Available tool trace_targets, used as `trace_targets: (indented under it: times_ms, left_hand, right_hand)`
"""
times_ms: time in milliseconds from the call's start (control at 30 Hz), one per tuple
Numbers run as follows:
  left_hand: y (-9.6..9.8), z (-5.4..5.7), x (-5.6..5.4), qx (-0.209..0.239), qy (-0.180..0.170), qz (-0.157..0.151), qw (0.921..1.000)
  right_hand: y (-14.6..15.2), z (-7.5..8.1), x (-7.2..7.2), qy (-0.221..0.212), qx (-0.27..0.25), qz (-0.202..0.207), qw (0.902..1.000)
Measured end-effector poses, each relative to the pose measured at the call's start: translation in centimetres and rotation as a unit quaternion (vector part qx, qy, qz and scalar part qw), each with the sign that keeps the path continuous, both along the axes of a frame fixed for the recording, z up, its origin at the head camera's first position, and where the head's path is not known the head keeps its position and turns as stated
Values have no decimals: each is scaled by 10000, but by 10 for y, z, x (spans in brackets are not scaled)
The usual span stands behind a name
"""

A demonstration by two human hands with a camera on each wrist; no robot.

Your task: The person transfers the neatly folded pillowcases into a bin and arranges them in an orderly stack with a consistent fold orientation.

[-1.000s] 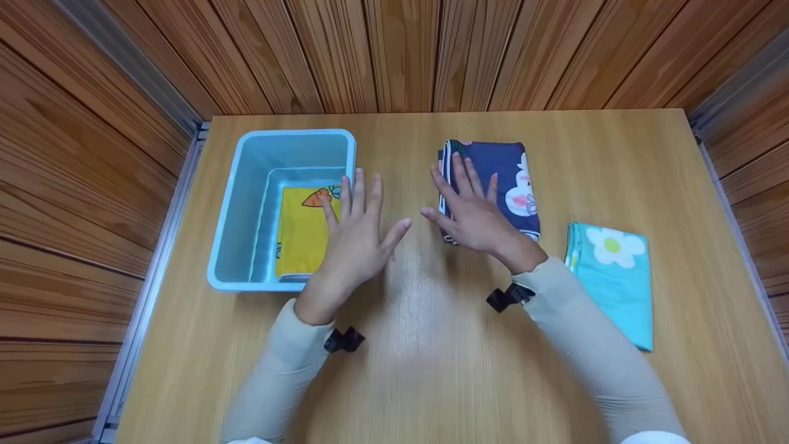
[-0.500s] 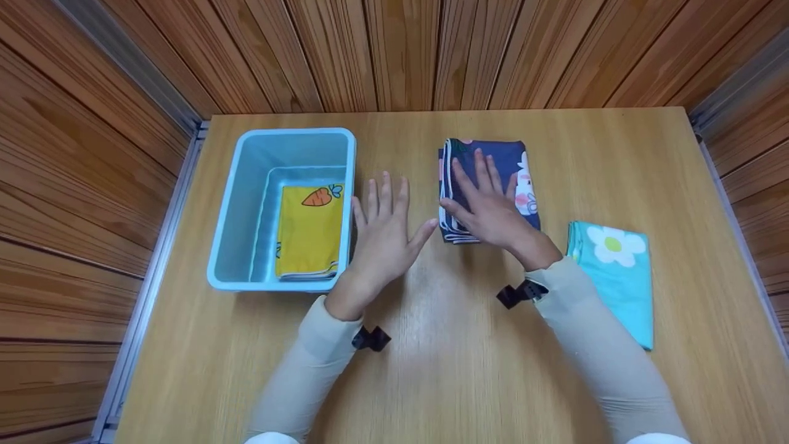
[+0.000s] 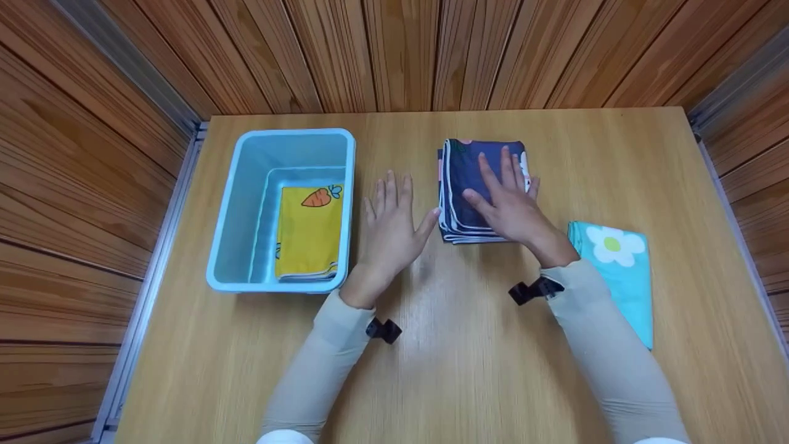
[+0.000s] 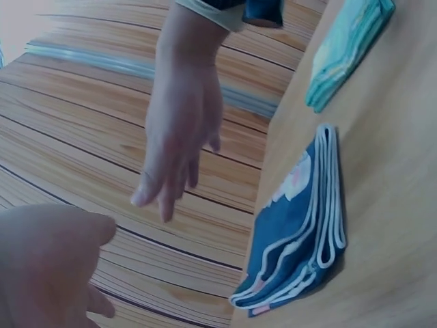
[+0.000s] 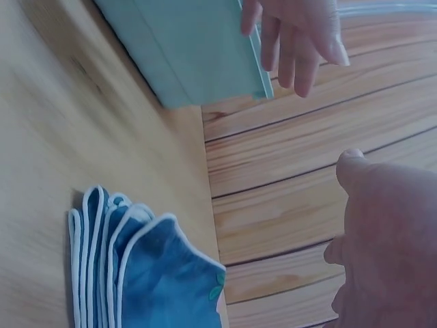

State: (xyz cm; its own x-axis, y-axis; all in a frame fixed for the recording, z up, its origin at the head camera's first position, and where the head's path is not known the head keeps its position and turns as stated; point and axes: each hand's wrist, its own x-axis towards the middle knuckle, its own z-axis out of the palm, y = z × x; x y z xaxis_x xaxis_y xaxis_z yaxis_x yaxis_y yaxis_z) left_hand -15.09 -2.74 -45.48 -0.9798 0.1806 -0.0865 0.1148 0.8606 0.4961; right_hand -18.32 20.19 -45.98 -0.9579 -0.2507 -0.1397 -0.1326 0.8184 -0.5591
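Observation:
Fingers spread, my left hand (image 3: 391, 240) hovers just right of the blue plastic bin (image 3: 237, 203) and holds nothing. Inside the bin lies a folded yellow cloth (image 3: 308, 240) with a carrot print. My right hand (image 3: 518, 213), also spread and holding nothing, is over the folded navy cloth (image 3: 462, 176) and hides part of its rabbit print. Both wrist views show a gap between the right hand (image 4: 183, 116) and the navy cloth (image 5: 167, 280) below. White-edged layers of that cloth face left and forward.
A folded turquoise cloth (image 3: 622, 296) with a white flower lies at the right, partly under the right forearm. The wooden table (image 3: 425, 376) meets plank walls (image 3: 407, 55) at the back and sides. Dark wrist cameras (image 3: 383, 331) sit on both sleeves.
My left hand has moved right, from over the bin's right side to beside it. The right hand has shifted right across the navy cloth. The cloths and bin stay in place.

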Motion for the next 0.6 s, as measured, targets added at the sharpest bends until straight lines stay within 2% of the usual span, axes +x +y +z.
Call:
trace_targets:
  times_ms: [233, 400, 600]
  left_hand:
    - [6, -12, -10, 600, -107, 143, 9980]
    - [15, -23, -16, 1175, -99, 121, 9930]
    - [28, -39, -23, 1529, -171, 87, 9881]
  right_hand:
    - [16, -2, -1, -188, -165, -310, 9992]
    - [24, -5, -2, -275, -285, -410, 9984]
    - [31, -14, -5, -358, -427, -528, 9970]
